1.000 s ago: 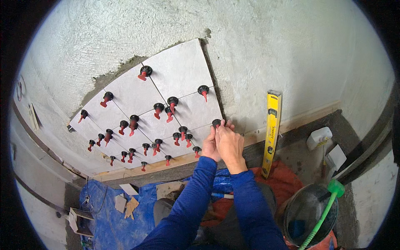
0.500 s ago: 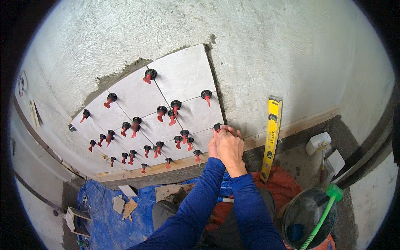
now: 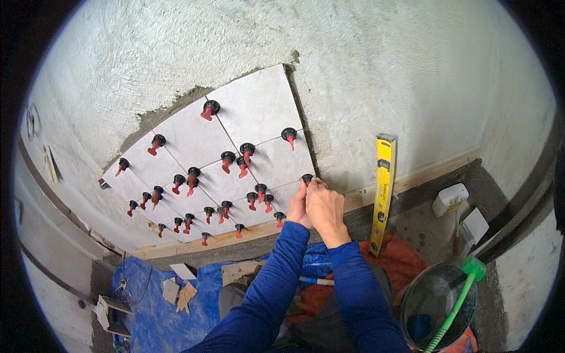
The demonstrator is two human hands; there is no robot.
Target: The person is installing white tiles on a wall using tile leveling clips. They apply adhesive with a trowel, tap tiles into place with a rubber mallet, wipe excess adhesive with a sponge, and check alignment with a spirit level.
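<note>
Pale grey tiles [image 3: 259, 106] cover the lower left of a rough plastered wall, with several red-and-black levelling clips [image 3: 246, 150] at their joints. Both blue-sleeved arms reach up to the right edge of the tiled patch. My right hand [image 3: 325, 207] and my left hand [image 3: 298, 206] are pressed together, fingertips pinching one black-capped levelling clip [image 3: 307, 177] at the edge of a lower tile.
A yellow spirit level [image 3: 382, 191] leans upright against the wall right of my hands. A wooden batten [image 3: 194, 241] runs under the tiles. A black bucket [image 3: 438, 306] with a green hose sits lower right. Blue tarp [image 3: 153, 300] with tile scraps and an orange cloth cover the floor.
Both hands stay on the same clip at the tile edge, the fingers shifting slightly. The view has tilted a little.
</note>
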